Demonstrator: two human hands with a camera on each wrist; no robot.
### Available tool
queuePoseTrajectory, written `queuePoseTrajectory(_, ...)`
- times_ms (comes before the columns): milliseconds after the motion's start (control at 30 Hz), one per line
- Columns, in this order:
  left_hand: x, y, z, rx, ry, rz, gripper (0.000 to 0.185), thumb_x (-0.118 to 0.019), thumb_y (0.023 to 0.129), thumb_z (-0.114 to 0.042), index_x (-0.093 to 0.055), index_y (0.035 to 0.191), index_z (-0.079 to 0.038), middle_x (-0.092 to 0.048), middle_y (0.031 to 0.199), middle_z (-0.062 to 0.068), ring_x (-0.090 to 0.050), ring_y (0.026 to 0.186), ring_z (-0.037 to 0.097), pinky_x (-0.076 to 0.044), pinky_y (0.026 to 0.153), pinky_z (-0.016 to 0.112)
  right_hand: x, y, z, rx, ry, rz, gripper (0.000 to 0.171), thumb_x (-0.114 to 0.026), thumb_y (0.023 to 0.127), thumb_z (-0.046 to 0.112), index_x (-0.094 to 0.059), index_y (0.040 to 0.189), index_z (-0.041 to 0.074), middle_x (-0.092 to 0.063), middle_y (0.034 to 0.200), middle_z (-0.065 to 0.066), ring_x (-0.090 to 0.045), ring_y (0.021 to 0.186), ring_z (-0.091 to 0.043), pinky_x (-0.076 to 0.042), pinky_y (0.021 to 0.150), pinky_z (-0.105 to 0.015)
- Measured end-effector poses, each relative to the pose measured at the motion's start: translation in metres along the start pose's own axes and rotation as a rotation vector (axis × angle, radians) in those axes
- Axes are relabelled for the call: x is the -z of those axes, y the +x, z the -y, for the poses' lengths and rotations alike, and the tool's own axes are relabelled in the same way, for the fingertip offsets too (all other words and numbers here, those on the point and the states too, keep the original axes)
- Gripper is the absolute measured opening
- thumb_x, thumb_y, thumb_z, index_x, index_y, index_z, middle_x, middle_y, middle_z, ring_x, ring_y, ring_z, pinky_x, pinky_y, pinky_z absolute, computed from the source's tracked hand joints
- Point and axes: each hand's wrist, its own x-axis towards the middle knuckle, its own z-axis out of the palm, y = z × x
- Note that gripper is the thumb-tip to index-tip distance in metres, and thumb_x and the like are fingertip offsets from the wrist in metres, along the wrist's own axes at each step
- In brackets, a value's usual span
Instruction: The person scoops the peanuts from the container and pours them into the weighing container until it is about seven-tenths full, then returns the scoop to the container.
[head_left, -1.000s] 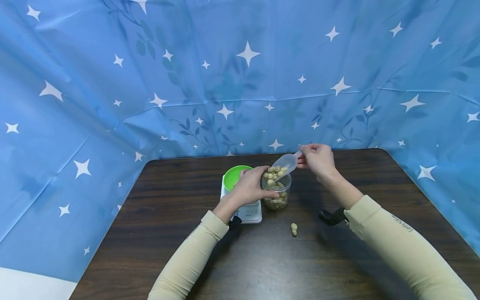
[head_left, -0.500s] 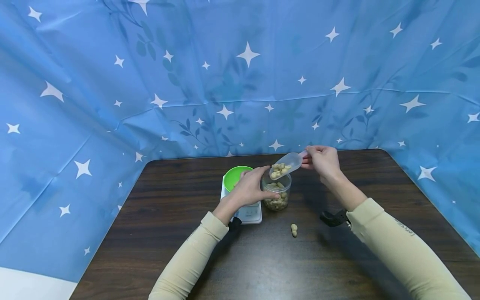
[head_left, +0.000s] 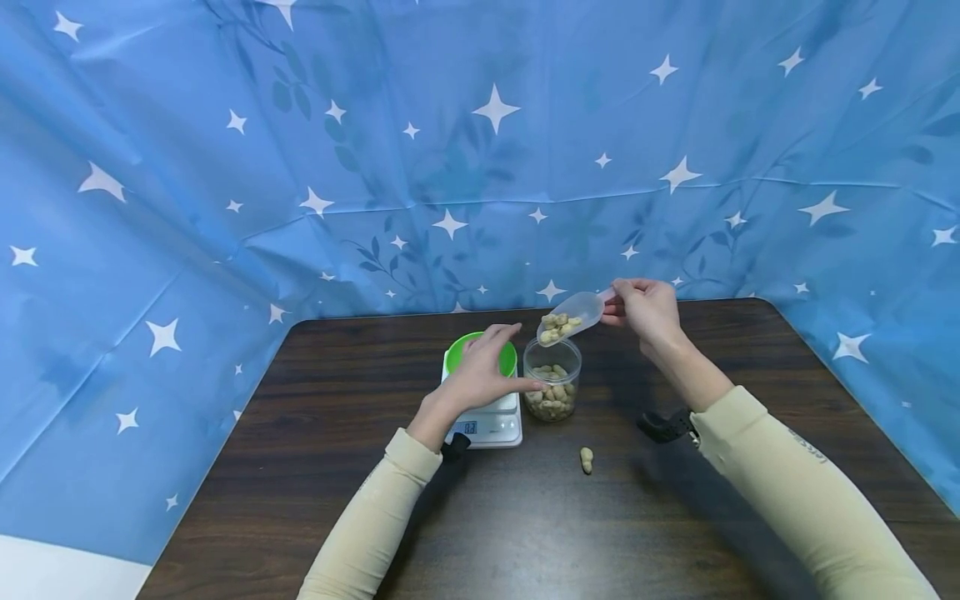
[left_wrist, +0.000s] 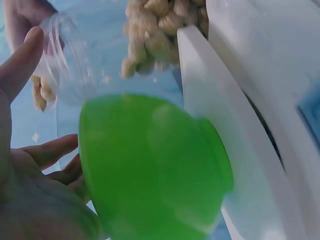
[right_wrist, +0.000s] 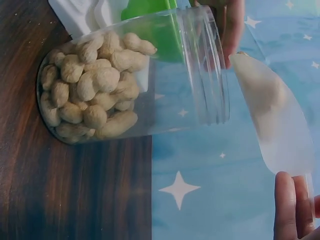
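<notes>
A clear jar point(head_left: 552, 390) about half full of peanuts in their shells stands on the dark table point(head_left: 525, 533). My right hand point(head_left: 621, 305) pinches the handle of a clear scoop point(head_left: 572, 315), which holds several peanuts and hangs tilted just above the jar's mouth. My left hand point(head_left: 487, 371) lies open over a green bowl point(head_left: 454, 360) on a white scale point(head_left: 495, 427), its thumb tip at the jar's left side. The right wrist view shows the jar point(right_wrist: 125, 85), the scoop point(right_wrist: 275, 120) and my fingertips point(right_wrist: 292, 205). The left wrist view shows the bowl point(left_wrist: 150, 170) close up.
One loose peanut point(head_left: 586, 459) lies on the table in front of the jar. The scale's display faces me, partly behind my left wrist. A blue star-patterned cloth point(head_left: 480, 167) hangs behind and to both sides of the table.
The right hand has lifted the filled scoop up and away from the jar's mouth. The left hand has let go of the jar, opened and drawn left over the green bowl.
</notes>
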Motion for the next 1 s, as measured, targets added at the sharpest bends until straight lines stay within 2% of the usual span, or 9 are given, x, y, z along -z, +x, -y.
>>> queuePoseTrajectory(200, 0.010, -0.010, 0.014, 0.028, 0.004, -0.085, 0.095, -0.084, 0.083, -0.050, -0.040, 0.158, -0.013, -0.037, 0.158, 0.011, -0.039, 0.143, 0.029, -0.016, 0.116, 0.060, -0.008, 0.003, 0.003, -0.002, 0.038, 0.011, 0.035, -0.051, 0.108, 0.016, -0.057, 0.123, -0.014, -0.070, 0.078, -0.001, -0.071, 0.069, -0.009, -0.059, 0.070, -0.027)
queuePoseTrajectory(333, 0.018, -0.017, 0.022, 0.080, 0.027, -0.108, 0.096, -0.086, 0.082, -0.050, -0.040, 0.158, -0.013, -0.037, 0.158, 0.011, -0.038, 0.143, 0.029, -0.016, 0.116, 0.059, -0.014, 0.005, 0.003, -0.001, 0.048, 0.021, 0.034, -0.051, 0.108, 0.016, -0.057, 0.123, -0.014, -0.070, 0.079, -0.001, -0.071, 0.069, -0.009, -0.059, 0.071, -0.027)
queuePoseTrajectory(567, 0.028, -0.028, 0.034, 0.175, 0.044, -0.082, 0.105, -0.087, 0.078, -0.053, -0.036, 0.159, -0.010, -0.036, 0.158, 0.013, -0.036, 0.144, 0.033, -0.021, 0.113, 0.061, -0.029, 0.010, 0.002, 0.000, 0.050, 0.021, 0.034, -0.050, 0.108, 0.014, -0.057, 0.125, -0.014, -0.068, 0.081, -0.003, -0.071, 0.067, -0.009, -0.059, 0.071, -0.027)
queuePoseTrajectory(1000, 0.034, -0.035, 0.044, 0.234, 0.041, -0.002, 0.120, -0.088, 0.075, -0.056, -0.023, 0.164, -0.009, -0.030, 0.161, 0.016, -0.035, 0.145, 0.033, -0.023, 0.114, 0.063, -0.058, 0.010, 0.000, -0.025, 0.008, 0.043, 0.030, -0.050, 0.109, 0.015, -0.060, 0.121, -0.010, -0.068, 0.086, -0.010, -0.071, 0.068, -0.011, -0.060, 0.074, -0.031)
